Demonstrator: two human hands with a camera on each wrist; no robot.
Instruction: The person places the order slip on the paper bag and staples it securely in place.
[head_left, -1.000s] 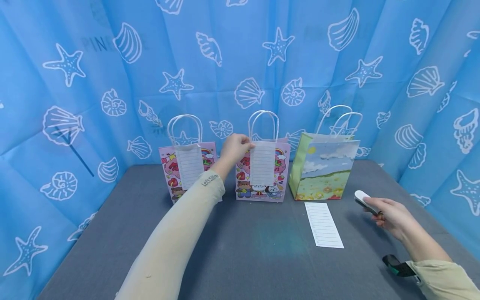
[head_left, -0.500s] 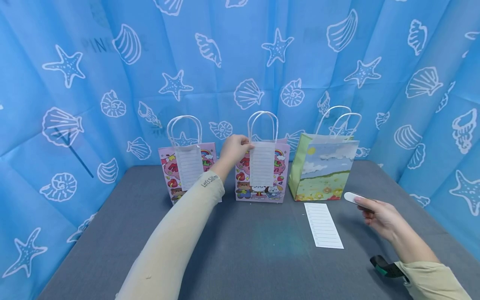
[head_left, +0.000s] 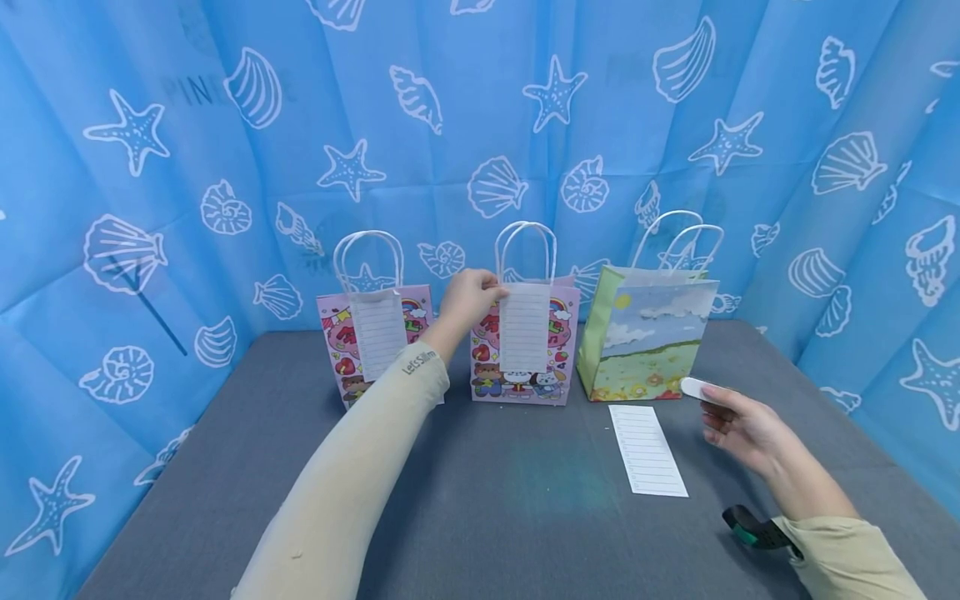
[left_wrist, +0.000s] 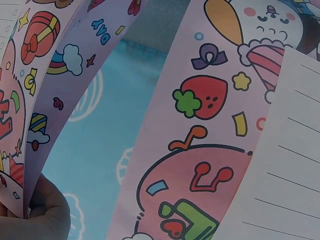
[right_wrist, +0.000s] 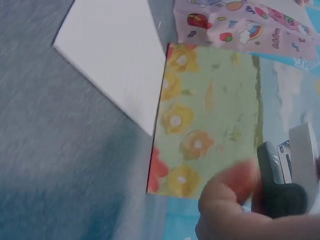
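Pinching the top edge of a lined paper slip (head_left: pixel 524 327) against the middle pink cartoon bag (head_left: pixel 555 354), the person's left hand (head_left: pixel 467 300) reaches across a grey table (head_left: pixel 480 517) ringed by blue seashell-print cloth (head_left: pixel 480 125). Fingers and thumb are closed on the slip at the bag's rim, just below its white handles (head_left: pixel 527 250). The right hand (head_left: pixel 742 429) hovers low over the table, its fingers wrapped around a small white stapler (head_left: pixel 696 388) (its dark underside shows in the right wrist view (right_wrist: pixel 287 185)), held just beside the lower right corner of the green landscape bag (head_left: pixel 645 333). That bag stands at the right end of a row of three, upright along the far edge of the table. At the left end a second pink cartoon bag (head_left: pixel 337 350) already carries a lined slip (head_left: pixel 378 332) on its front. A loose lined slip (head_left: pixel 647 450) lies flat on the table in front of the green bag, between the two hands and nearer the right one.
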